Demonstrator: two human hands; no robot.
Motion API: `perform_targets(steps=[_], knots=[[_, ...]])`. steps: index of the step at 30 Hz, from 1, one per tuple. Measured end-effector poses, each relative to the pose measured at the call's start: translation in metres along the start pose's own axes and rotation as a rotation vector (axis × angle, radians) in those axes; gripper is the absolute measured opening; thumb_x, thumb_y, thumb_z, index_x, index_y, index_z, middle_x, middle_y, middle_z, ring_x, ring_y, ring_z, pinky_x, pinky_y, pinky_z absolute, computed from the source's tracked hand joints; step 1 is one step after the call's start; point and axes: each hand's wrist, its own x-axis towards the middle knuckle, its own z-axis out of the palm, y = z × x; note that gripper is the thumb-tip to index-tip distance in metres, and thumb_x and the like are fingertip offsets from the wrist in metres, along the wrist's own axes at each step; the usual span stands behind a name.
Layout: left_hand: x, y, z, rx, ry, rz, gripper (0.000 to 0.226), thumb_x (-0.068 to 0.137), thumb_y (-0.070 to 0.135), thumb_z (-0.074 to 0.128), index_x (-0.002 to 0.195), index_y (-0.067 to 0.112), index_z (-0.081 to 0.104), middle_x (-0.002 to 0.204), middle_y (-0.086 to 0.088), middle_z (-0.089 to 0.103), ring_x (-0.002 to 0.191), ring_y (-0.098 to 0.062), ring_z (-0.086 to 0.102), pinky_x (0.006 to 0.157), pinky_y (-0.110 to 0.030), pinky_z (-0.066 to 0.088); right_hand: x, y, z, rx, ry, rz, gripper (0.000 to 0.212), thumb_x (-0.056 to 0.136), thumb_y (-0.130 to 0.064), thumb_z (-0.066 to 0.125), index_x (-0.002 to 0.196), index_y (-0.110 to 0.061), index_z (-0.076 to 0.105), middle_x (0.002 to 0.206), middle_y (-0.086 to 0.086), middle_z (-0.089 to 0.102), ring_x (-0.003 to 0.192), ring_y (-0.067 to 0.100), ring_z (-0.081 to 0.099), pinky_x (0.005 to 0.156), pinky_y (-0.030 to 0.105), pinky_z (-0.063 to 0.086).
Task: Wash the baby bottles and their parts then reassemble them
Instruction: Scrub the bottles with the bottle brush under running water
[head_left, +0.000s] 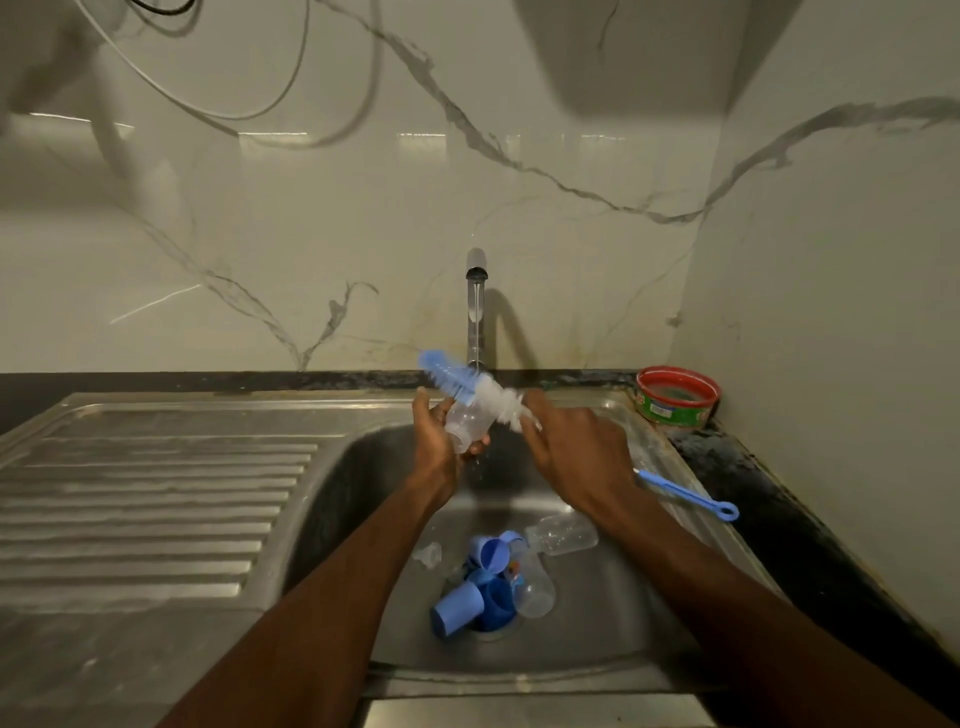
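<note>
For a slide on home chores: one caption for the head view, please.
Left hand holds a clear bottle under the running tap as right hand works a brush.

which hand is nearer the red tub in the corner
Right. The right hand is over the sink's right side, just left of the red tub; the left hand is farther left, holding a bottle.

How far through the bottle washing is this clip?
Early. Nothing is reassembled yet. The left hand holds one clear bottle under the running tap while the right hand works the bottle brush. Two bottles and blue caps lie in the sink.
</note>
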Motion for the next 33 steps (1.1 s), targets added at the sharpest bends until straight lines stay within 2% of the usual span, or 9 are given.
perform_targets(steps=[3,8,14,18,21,24,28,30,33], knots=[[0.002,0.001,-0.004,-0.011,0.013,-0.006,0.054,0.105,0.055,0.032,0.105,0.012,0.064,0.106,-0.019,0.068,0.102,-0.033,0.062,0.097,-0.047,0.050,-0.014,-0.005,0.000,-0.014,-0.040,-0.094,0.021,0.106,-0.042,0.037,0.122,-0.032,0.045,0.082,-0.004,0.063,0.067,0.018,0.058,0.060,0.033,0.049],[-0.001,0.000,-0.002,0.075,-0.042,-0.001,0.070,0.103,0.064,0.022,0.109,0.015,0.072,0.093,-0.015,0.076,0.070,-0.024,0.066,0.066,-0.034,0.049,0.004,0.008,-0.005,-0.075,0.059,0.114,0.021,0.105,-0.037,0.047,0.123,-0.027,0.052,0.077,-0.006,0.053,0.062,0.017,0.053,0.053,0.028,0.037],[-0.001,0.001,-0.003,0.069,-0.026,-0.001,0.053,0.105,0.052,0.032,0.101,0.013,0.067,0.075,-0.008,0.073,0.064,-0.020,0.063,0.061,-0.031,0.047,-0.013,0.011,-0.010,-0.029,0.032,0.094,0.026,0.105,-0.032,0.047,0.130,-0.025,0.050,0.079,-0.005,0.054,0.063,0.015,0.051,0.048,0.025,0.027],[-0.003,0.005,-0.004,0.032,-0.070,-0.077,0.041,0.103,0.040,0.041,0.110,0.005,0.062,0.086,-0.017,0.068,0.058,-0.015,0.056,0.048,-0.023,0.042,-0.010,0.011,-0.021,-0.018,0.095,0.122,0.025,0.106,-0.036,0.042,0.127,-0.025,0.047,0.075,-0.006,0.050,0.053,0.010,0.039,0.045,0.022,0.017],[-0.008,0.003,-0.001,0.013,-0.137,-0.148,0.046,0.104,0.037,0.037,0.119,0.001,0.061,0.093,-0.021,0.072,0.064,-0.018,0.056,0.056,-0.026,0.041,-0.011,0.009,-0.015,-0.029,0.051,0.120,0.027,0.105,-0.034,0.045,0.130,-0.025,0.044,0.074,-0.004,0.053,0.054,0.013,0.046,0.043,0.024,0.024],[-0.010,0.003,0.000,0.076,-0.160,-0.175,0.051,0.103,0.038,0.034,0.127,0.000,0.059,0.088,-0.017,0.072,0.068,-0.019,0.058,0.060,-0.028,0.042,-0.010,0.013,-0.013,-0.053,0.060,0.200,0.026,0.104,-0.037,0.044,0.126,-0.023,0.045,0.079,0.000,0.062,0.062,0.019,0.058,0.052,0.030,0.046],[-0.009,0.005,-0.001,0.020,-0.191,-0.175,0.043,0.105,0.037,0.039,0.123,0.004,0.061,0.102,-0.021,0.069,0.080,-0.023,0.065,0.064,-0.029,0.056,-0.015,0.003,-0.015,-0.037,0.007,0.095,0.022,0.106,-0.039,0.040,0.122,-0.025,0.044,0.078,-0.006,0.055,0.059,0.011,0.049,0.049,0.025,0.035],[-0.008,0.005,-0.002,-0.044,-0.244,-0.144,0.041,0.106,0.033,0.037,0.124,0.005,0.061,0.108,-0.022,0.067,0.086,-0.024,0.064,0.074,-0.032,0.053,-0.019,-0.004,-0.011,-0.047,-0.069,0.051,0.022,0.106,-0.038,0.040,0.126,-0.027,0.041,0.079,-0.004,0.055,0.058,0.011,0.048,0.048,0.025,0.030],[-0.009,0.007,-0.002,-0.067,-0.283,-0.169,0.042,0.104,0.028,0.034,0.127,0.001,0.056,0.105,-0.022,0.068,0.081,-0.022,0.063,0.076,-0.032,0.047,-0.006,0.003,-0.009,-0.051,-0.001,0.107,0.021,0.106,-0.035,0.041,0.125,-0.026,0.042,0.076,-0.006,0.053,0.056,0.011,0.047,0.046,0.025,0.027]])
